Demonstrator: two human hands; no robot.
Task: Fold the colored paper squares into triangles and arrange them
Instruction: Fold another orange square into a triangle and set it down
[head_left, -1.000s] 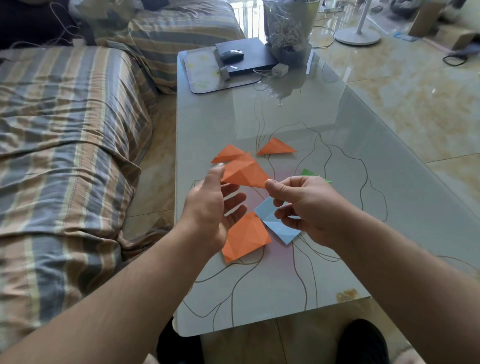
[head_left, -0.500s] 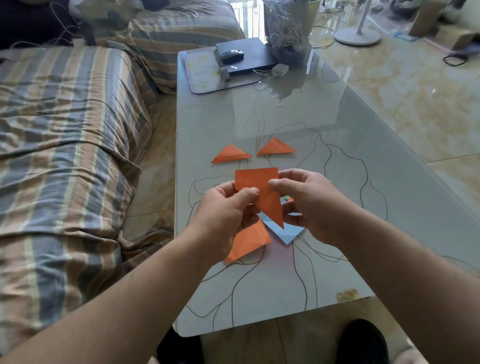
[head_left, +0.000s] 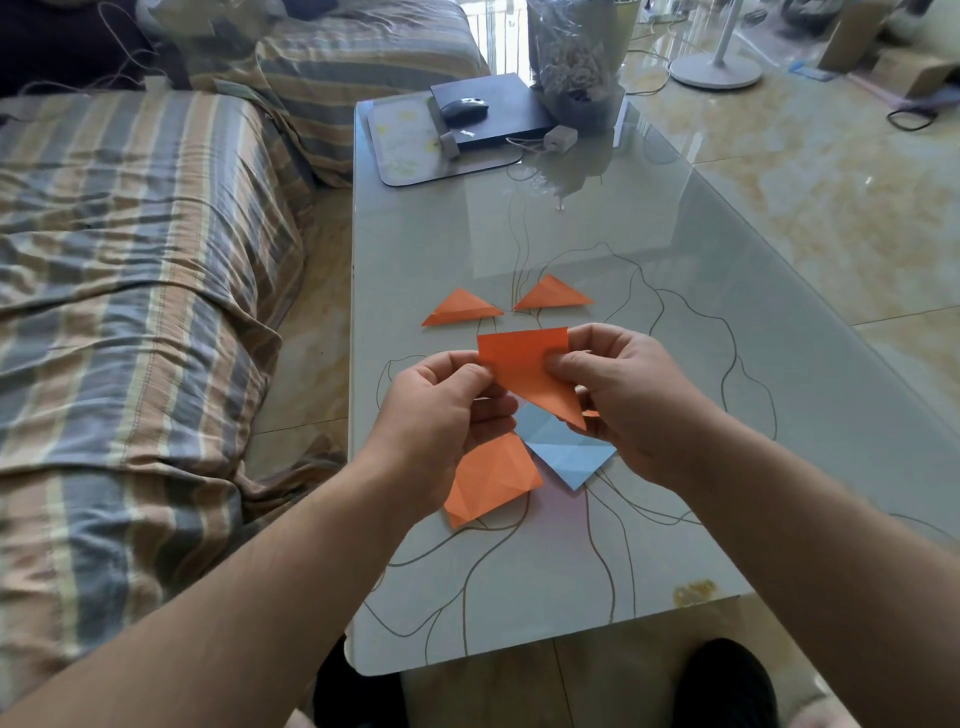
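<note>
1. Head view, work piece: the orange paper (head_left: 530, 371) is held in the air above the glass table (head_left: 675, 291), in front of the two finished orange triangles (head_left: 462, 307). It is partly folded: straight edge on top, a point hanging down.
2. Head view, left hand (head_left: 441, 415): thumb and curled fingers pinch the left edge of the sheet.
3. Head view, right hand (head_left: 618, 400): thumb and fingers pinch the sheet near its right side, the other fingers curled behind it.
4. Handling, as a judgement: the sheet looks thin, light and limp. It creases easily and tears if pulled. Hold it at opposite edges or corners, close to the fold line, with light pressure.
5. Materials: the paper is matt with sharp edges. The finished triangles lie flat, side by side, just apart.
6. Stock on the table: a creased orange square (head_left: 493, 478) and a light blue square (head_left: 566, 452) lie below the hands, touching or overlapping; which one cannot be told.
7. Surface: the glass is glossy and probably slippery, so paper may slide when pressed.
</note>
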